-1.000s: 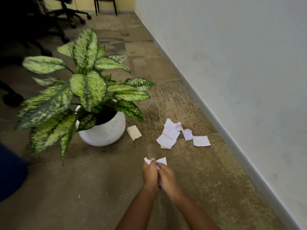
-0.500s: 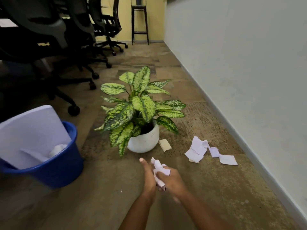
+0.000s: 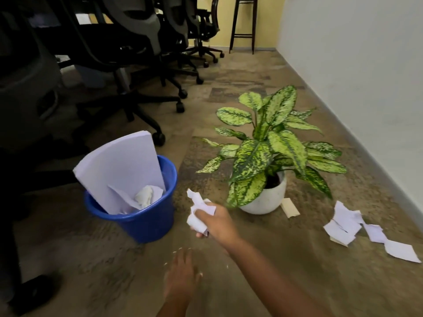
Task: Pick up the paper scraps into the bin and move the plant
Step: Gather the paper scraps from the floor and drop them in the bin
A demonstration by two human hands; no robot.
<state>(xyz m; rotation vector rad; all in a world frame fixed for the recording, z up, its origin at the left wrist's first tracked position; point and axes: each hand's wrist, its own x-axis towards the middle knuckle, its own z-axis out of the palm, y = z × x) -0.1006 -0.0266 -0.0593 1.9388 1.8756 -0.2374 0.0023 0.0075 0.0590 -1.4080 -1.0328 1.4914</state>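
Observation:
My right hand [image 3: 217, 221] is closed around a crumpled wad of white paper scraps [image 3: 198, 210], held just right of the blue bin [image 3: 146, 221]. The bin stands on the floor at left with a large white sheet and crumpled paper inside. My left hand [image 3: 182, 274] hangs lower, empty, fingers loosely apart and blurred. The plant [image 3: 272, 149] with speckled green leaves grows in a white round pot [image 3: 267, 200] at centre right. Several white scraps [image 3: 345, 223] lie on the floor right of the pot, and a beige scrap [image 3: 290, 208] lies against it.
Black office chairs [image 3: 128, 46] on castors crowd the left and back. A tall dark stool [image 3: 243, 21] stands against the far yellow wall. A pale wall [image 3: 366, 65] with a skirting board runs along the right. A dark shoe [image 3: 32, 294] shows at bottom left.
The view swung left, bringing the bin into frame. My right hand carried the wad leftward toward the bin. My left hand let go of the wad and dropped lower.

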